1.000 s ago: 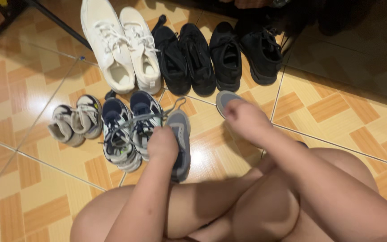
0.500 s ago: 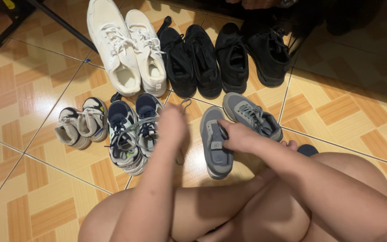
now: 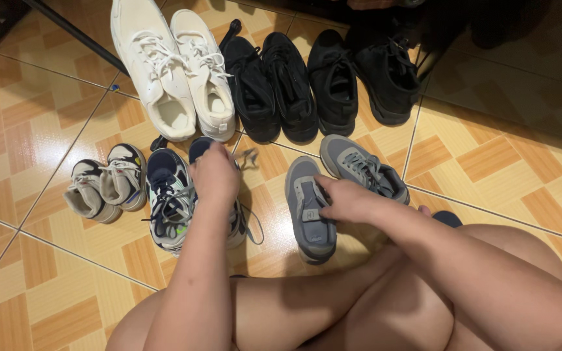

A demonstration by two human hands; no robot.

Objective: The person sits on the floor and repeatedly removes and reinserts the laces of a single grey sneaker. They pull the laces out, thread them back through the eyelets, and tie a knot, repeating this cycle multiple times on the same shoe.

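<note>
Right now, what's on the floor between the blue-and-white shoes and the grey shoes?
In the head view, mostly bare orange tile lies between the blue-and-white shoes and the grey shoes. Only a loose grey lace trails across it.

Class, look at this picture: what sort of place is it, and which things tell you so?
Probably a home floor, perhaps near an entrance. Glossy orange patterned floor tiles carry rows of shoes: white sneakers, black shoes, and small children's shoes. A person sits among them.
</note>
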